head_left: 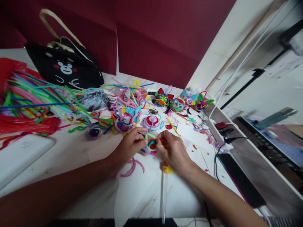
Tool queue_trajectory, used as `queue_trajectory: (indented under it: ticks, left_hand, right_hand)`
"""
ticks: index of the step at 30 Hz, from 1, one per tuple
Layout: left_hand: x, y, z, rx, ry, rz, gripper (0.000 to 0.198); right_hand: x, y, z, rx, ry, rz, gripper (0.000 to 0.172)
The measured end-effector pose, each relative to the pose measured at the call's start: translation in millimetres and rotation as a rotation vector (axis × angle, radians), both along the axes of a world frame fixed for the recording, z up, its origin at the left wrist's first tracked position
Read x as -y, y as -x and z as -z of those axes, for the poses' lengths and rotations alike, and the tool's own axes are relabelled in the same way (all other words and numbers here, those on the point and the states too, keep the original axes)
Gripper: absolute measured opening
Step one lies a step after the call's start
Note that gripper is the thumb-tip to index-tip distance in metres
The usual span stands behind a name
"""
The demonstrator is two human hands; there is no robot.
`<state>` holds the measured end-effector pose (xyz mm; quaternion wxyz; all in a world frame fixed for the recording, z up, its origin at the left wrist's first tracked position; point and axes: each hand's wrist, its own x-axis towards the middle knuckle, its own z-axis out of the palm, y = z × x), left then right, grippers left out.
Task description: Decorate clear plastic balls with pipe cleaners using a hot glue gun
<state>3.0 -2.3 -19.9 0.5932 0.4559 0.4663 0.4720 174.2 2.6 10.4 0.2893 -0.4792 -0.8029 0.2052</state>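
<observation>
Between my two hands is a small round ball wound with coloured pipe cleaners (pixel 152 145), showing green, blue and red rings. My left hand (pixel 132 144) is closed around its left side, with a pale green strip by the fingertips. My right hand (pixel 174 150) pinches at the right side, where a bit of orange shows; what exactly the fingertips hold is hidden. Just beyond lies a purple and red coiled piece (pixel 152 121). Below the right hand a clear stick with a yellow top (pixel 167 170) lies on the table, and pink pipe cleaners (pixel 133 167) curl below the left hand.
Loose pipe cleaners (pixel 35 94) spill from a red plastic bag (pixel 28 124) at the left. A black bag (pixel 63 67) and a white box (pixel 26 154) stand there too. Finished decorated balls (pixel 178 104) sit at the back right. A phone (pixel 241 179) and cables lie right.
</observation>
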Motion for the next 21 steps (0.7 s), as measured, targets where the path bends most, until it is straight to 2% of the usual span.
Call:
queue_trajectory:
  ticks: [5,12,16,21]
  left_hand:
    - [0.6,2.0,-1.1,0.066,0.072,0.003,0.037]
    - [-4.3,3.7,-1.2,0.085,0.197,0.020,0.035]
    - [-10.5,7.3,-0.3,-0.095,0.166,-0.015,0.039]
    - [-20.0,21.3,-1.8,-0.434,-0.014,-0.003,0.043]
  right_hand:
    - [-0.2,-1.3,-0.2,-0.023,0.005,-0.003,0.005]
    - [-4.4,-5.6,-4.0,-0.216,0.109,0.011,0.006]
    - [-3.1,-10.0,-11.3,-0.307,0.153,-0.026,0.005]
    - [3.5,-18.3,-19.8,-0.306,0.051,-0.076,0.005]
